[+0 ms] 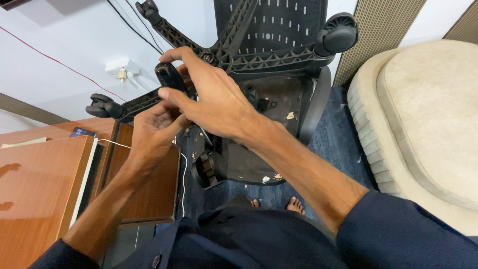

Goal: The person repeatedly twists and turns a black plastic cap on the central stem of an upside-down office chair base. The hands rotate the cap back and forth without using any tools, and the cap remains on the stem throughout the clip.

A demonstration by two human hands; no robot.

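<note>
Dark blue sleeves filled the bottom edge, with bare feet just beyond on blue carpet. Reached both arms out toward an upturned black office chair, star base pointing at the lens.

Closed the right hand from above around a black ribbed handle, thumb and fingers wrapped over its upper end, in front of the base's left spoke. Curled the left hand just beneath, fingers bent up against the right thumb; could not tell whether it gripped the handle's lower part or only steadied it. Could not make out what hung below the handle, hidden by the hands.

Judged the handle as hard plastic, light and stiff, ribbed enough not to slip; best taken around the ribbed barrel. Judged the chair as heavy and awkward, best grasped by a spoke, not by a swivelling caster.

Noted a wooden desk on the left, a white cable beside it, a wall socket behind, and a beige cushioned seat on the right.
</note>
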